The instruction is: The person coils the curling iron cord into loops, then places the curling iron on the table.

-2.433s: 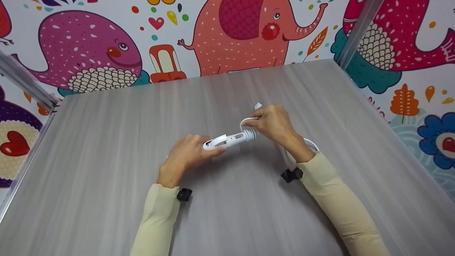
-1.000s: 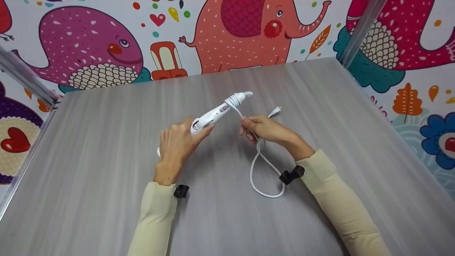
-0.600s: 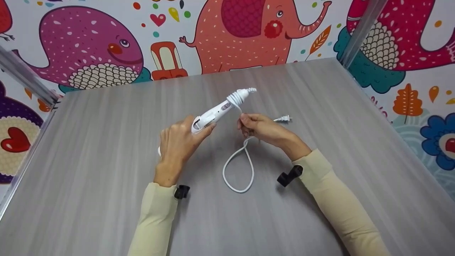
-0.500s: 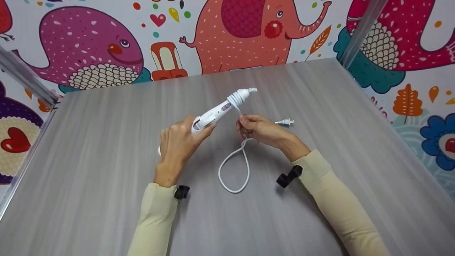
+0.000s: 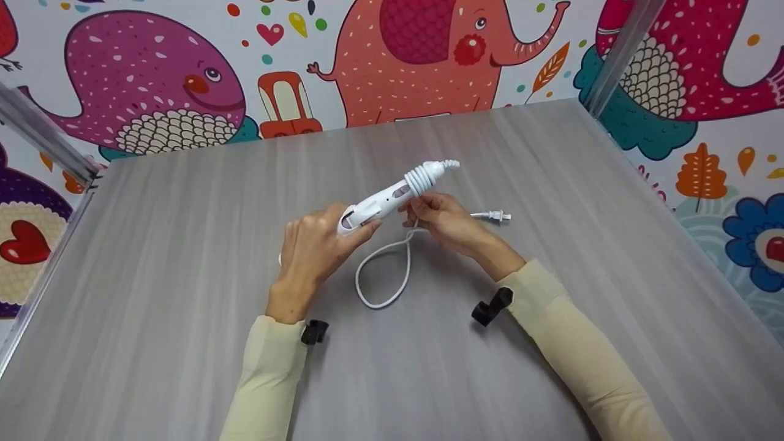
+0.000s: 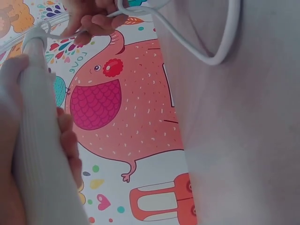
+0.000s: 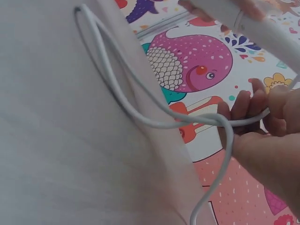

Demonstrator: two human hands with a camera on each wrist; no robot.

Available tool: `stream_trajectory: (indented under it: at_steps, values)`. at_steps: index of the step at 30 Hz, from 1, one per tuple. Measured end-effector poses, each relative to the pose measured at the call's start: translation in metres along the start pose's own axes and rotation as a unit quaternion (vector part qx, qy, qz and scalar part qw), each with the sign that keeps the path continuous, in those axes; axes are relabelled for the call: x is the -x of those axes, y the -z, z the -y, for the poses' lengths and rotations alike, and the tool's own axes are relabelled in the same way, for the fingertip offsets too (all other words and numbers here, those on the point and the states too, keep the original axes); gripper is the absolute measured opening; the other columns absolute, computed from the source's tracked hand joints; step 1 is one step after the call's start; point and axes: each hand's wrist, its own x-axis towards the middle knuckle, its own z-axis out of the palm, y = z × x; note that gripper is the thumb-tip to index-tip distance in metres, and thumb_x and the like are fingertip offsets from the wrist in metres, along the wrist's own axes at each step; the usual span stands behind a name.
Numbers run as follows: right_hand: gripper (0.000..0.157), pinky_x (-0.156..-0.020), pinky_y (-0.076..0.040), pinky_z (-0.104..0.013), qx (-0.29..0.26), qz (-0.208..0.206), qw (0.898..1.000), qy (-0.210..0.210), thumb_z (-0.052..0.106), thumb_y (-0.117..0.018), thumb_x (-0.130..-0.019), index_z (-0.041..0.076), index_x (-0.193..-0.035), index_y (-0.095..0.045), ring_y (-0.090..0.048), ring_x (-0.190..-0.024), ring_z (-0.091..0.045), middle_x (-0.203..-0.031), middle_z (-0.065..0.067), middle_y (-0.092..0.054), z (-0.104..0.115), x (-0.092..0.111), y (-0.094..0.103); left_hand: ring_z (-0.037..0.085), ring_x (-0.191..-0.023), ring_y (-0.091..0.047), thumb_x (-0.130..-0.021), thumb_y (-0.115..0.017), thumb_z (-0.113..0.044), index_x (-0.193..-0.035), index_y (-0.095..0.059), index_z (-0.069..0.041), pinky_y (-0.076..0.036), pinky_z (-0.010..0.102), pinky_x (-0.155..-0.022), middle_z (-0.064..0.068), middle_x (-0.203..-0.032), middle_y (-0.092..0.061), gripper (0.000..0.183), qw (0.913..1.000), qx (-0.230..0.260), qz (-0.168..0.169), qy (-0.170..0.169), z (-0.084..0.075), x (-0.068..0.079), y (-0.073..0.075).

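A white curling iron (image 5: 380, 204) slants up to the right above the table. My left hand (image 5: 313, 245) grips its lower end, with the thumb along the side and the fingers wrapped round the body, as the left wrist view confirms. Several turns of white cord (image 5: 420, 179) lie coiled round the far end of the handle. Just beneath that coil, my right hand (image 5: 450, 223) pinches the cord with thumb and fingers. A loop of cord (image 7: 226, 157) hangs from those fingers. The plug (image 5: 497, 216) sticks out to the right behind the right hand.
A grey wood-grain table (image 5: 184, 257) lies under both hands. Printed wall panels (image 5: 422, 73) with cartoon animals stand at its back and sides, joined by metal corner posts (image 5: 625, 58). Black wrist mounts (image 5: 492, 306) sit at both sleeve cuffs.
From above the handle's end, my right hand has come down and then left to just under the coil. The cord loop has swung left and risen. The iron tilted up, then lowered slightly.
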Motion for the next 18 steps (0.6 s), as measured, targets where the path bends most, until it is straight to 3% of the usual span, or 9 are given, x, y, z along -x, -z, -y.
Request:
stream_trajectory:
  at_steps: [3,6,11,18]
  values:
    - [0.016,-0.093,-0.052,-0.026,0.065,-0.014,0.998,0.013,0.002,-0.044,-0.103,-0.002,-0.101,-0.06,-0.061,-0.091,-0.01,-0.087,0.001,-0.06,-0.001,0.0,0.005,0.021,-0.051,-0.052,-0.085,-0.074,-0.051,-0.09,-0.071,-0.005,-0.042,0.031,-0.048,0.01,-0.068,-0.066,0.046,0.9996,0.012,0.023,-0.009,0.002,0.0,0.002]
    - [0.014,-0.091,-0.05,-0.025,0.179,-0.031,0.983,0.04,0.0,-0.05,-0.1,-0.007,-0.099,-0.062,-0.062,-0.09,-0.008,-0.089,-0.002,-0.065,0.001,0.001,0.01,0.019,-0.052,-0.052,-0.085,-0.075,-0.049,-0.091,-0.072,-0.006,-0.041,0.029,-0.049,0.009,-0.069,-0.067,0.044,0.9986,0.026,0.041,-0.022,0.003,0.001,0.005]
    - [0.01,-0.086,-0.046,-0.032,0.346,-0.056,0.93,0.111,-0.001,-0.055,-0.096,-0.007,-0.098,-0.063,-0.054,-0.09,-0.014,-0.094,-0.011,-0.064,0.004,0.004,0.019,0.017,-0.053,-0.051,-0.085,-0.075,-0.049,-0.091,-0.072,-0.008,-0.041,0.028,-0.051,0.007,-0.069,-0.067,0.042,0.9968,0.044,0.053,-0.04,0.004,0.0,0.006]
    - [0.006,-0.085,-0.048,-0.042,0.463,-0.053,0.852,0.239,-0.003,-0.058,-0.095,-0.002,-0.1,-0.062,-0.059,-0.093,-0.027,-0.096,-0.016,-0.062,0.012,0.005,0.029,0.017,-0.055,-0.054,-0.085,-0.075,-0.048,-0.09,-0.072,-0.009,-0.042,0.027,-0.053,0.005,-0.07,-0.068,0.039,0.9947,0.065,0.069,-0.041,0.005,0.002,0.006]
